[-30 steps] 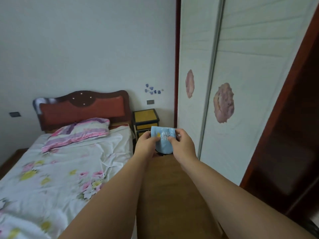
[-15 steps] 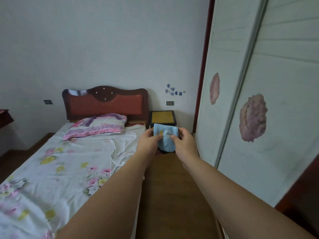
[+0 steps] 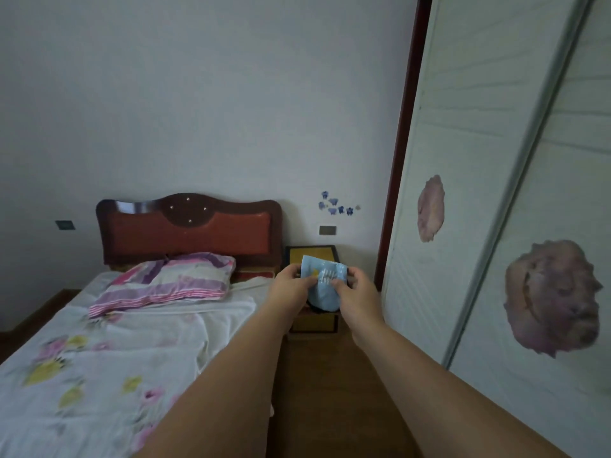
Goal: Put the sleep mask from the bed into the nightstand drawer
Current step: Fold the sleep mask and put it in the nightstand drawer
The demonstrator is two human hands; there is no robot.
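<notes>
Here, a strip of bare floor [image 3: 330, 375] runs between the bed [image 3: 109, 352] edge and wardrobe [image 3: 469, 193]. Left hand [image 3: 291, 289] and right hand [image 3: 355, 292] both pinch the sleep mask [image 3: 322, 285] in front of the nightstand [image 3: 312, 256]; its drawers look closed.

sleep mask [image 3: 324, 283]: light blue, crumpled, held up | nightstand [image 3: 312, 256]: yellow-topped, bedside

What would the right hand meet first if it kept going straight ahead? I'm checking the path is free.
Probably the nightstand, directly beyond the right hand and the sleep mask it holds; depth is unclear.
</notes>
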